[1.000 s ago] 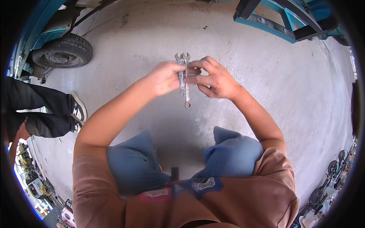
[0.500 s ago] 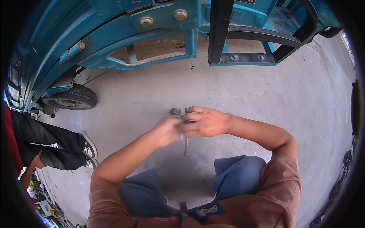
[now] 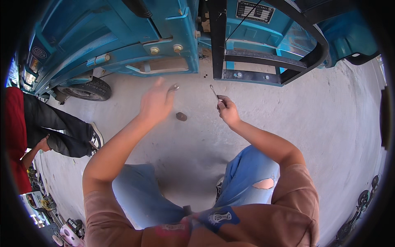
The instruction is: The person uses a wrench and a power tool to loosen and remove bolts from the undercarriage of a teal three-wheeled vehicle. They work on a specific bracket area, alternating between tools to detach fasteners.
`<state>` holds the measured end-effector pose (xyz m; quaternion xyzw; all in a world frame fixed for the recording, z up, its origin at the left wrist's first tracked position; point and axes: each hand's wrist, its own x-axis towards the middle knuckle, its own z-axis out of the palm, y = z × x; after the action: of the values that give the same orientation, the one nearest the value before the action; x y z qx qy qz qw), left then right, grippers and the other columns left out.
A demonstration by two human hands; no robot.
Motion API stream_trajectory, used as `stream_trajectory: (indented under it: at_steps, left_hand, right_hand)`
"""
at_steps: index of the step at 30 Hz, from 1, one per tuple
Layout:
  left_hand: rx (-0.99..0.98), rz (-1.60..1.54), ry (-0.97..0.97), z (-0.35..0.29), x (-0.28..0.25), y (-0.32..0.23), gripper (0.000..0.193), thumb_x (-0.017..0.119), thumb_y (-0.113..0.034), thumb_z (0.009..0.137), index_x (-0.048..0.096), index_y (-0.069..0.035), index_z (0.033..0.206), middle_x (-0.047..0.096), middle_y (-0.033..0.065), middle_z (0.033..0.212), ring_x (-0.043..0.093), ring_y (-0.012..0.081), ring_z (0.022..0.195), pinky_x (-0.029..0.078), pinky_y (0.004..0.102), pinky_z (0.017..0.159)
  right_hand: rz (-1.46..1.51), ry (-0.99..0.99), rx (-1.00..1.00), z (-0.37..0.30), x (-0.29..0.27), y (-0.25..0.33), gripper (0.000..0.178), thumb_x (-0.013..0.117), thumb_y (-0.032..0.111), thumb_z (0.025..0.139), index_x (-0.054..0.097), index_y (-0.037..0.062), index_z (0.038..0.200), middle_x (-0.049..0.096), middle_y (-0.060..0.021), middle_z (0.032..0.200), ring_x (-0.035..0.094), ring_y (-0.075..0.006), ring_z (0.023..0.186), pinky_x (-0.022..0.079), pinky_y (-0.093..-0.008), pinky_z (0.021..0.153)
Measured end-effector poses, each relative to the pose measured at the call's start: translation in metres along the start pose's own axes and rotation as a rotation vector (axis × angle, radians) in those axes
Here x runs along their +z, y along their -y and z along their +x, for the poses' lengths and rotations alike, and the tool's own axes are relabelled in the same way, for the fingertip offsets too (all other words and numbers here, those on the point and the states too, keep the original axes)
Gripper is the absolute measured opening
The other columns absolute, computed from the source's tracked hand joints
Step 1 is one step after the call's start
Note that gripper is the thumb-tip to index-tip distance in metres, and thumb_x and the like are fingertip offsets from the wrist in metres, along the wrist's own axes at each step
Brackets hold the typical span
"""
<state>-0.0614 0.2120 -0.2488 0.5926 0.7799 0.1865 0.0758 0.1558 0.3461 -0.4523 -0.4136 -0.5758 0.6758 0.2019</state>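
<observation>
My left hand (image 3: 154,105), smeared by motion, is raised below the lower edge of the blue vehicle body, its fingers closed on a metal wrench (image 3: 174,87). Only that wrench's shiny end shows past my fingers. To the right, my right hand (image 3: 228,112) grips a slim metal wrench (image 3: 213,90), its ring-like end pointing up toward the black frame. The two hands are apart. Between them, a small dark brown object (image 3: 181,117) appears against the grey floor; I cannot tell its kind.
The blue vehicle body (image 3: 123,45) with bolts along its lower edge spans the far side. A black metal frame (image 3: 255,61) hangs at the far right, a tire (image 3: 88,89) at the left. A person in dark trousers (image 3: 61,127) stands at left. Tools and parts (image 3: 41,201) lie beyond.
My hands were together over the wrenches in the middle; now they are apart. The left has moved up and left, the right up and right, each with a wrench. The view has shifted.
</observation>
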Motion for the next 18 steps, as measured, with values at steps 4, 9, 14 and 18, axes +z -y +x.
stream_trajectory:
  at_steps: [4,9,14,18]
  left_hand:
    - [0.100,0.185,-0.094,0.024,-0.009,-0.006,0.031,0.059,-0.001,0.086,0.062,-0.003,0.116,0.059,0.0134,0.109,0.062,0.0339,0.094,0.051,0.0419,0.081]
    - [0.426,0.277,-0.297,0.054,0.008,0.025,0.031,0.061,-0.005,0.085,0.062,-0.003,0.116,0.061,0.0166,0.112,0.062,0.0371,0.094,0.053,0.0458,0.078]
    - [0.079,0.232,0.011,0.073,0.009,0.036,0.026,0.050,-0.024,0.097,0.062,-0.008,0.115,0.069,0.0182,0.106,0.066,0.0396,0.097,0.053,0.0496,0.085]
    - [0.063,0.246,0.053,0.080,0.009,0.040,0.029,0.048,-0.029,0.098,0.064,-0.007,0.109,0.070,0.0195,0.098,0.067,0.0402,0.091,0.054,0.0504,0.080]
  right_hand:
    - [0.317,-0.226,-0.071,0.061,0.017,0.005,0.028,0.052,0.010,0.101,0.055,-0.0008,0.127,0.058,-0.0042,0.084,0.047,-0.0080,0.061,0.040,-0.0259,0.053]
    - [0.436,-0.254,-0.038,0.103,0.045,0.024,0.029,0.053,0.010,0.100,0.057,0.0001,0.126,0.063,-0.0055,0.085,0.047,-0.0082,0.060,0.039,-0.0259,0.052]
    - [0.459,-0.325,-0.099,0.114,0.053,0.012,0.024,0.056,0.009,0.098,0.061,0.0018,0.120,0.063,-0.0048,0.085,0.048,-0.0083,0.060,0.039,-0.0254,0.054]
    - [0.500,-0.386,-0.112,0.120,0.059,0.008,0.026,0.056,0.010,0.098,0.062,0.0025,0.122,0.060,-0.0030,0.084,0.047,-0.0077,0.061,0.039,-0.0240,0.054]
